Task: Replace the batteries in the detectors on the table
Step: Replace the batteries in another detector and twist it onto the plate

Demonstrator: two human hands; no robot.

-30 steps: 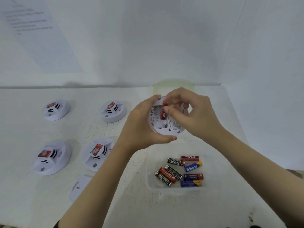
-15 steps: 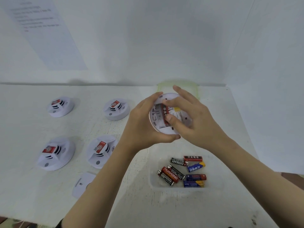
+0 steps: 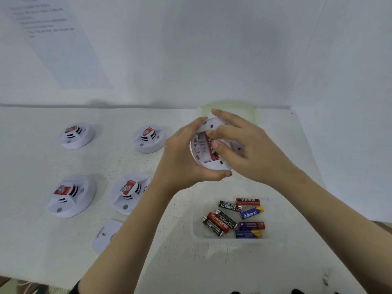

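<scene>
blurred sheet (image 3: 59, 39) on the wall far left, writing unreadable. four white detectors (image 3: 71, 195) sit on the table (image 3: 27, 162), red labels on top, print too small to read. a loose cover plate (image 3: 106, 234) lies by the front pair. left hand (image 3: 182, 162) grips the open detector (image 3: 201, 164) by its left rim, above the table. a red battery (image 3: 209, 150) sits in its slot. right hand (image 3: 250, 149) comes over from the right, thumb and index pinching the red battery, other fingers spread. below, a clear tub (image 3: 196, 232) holds batteries marked eveready (image 3: 229, 205) and huahong (image 3: 218, 222).
</scene>
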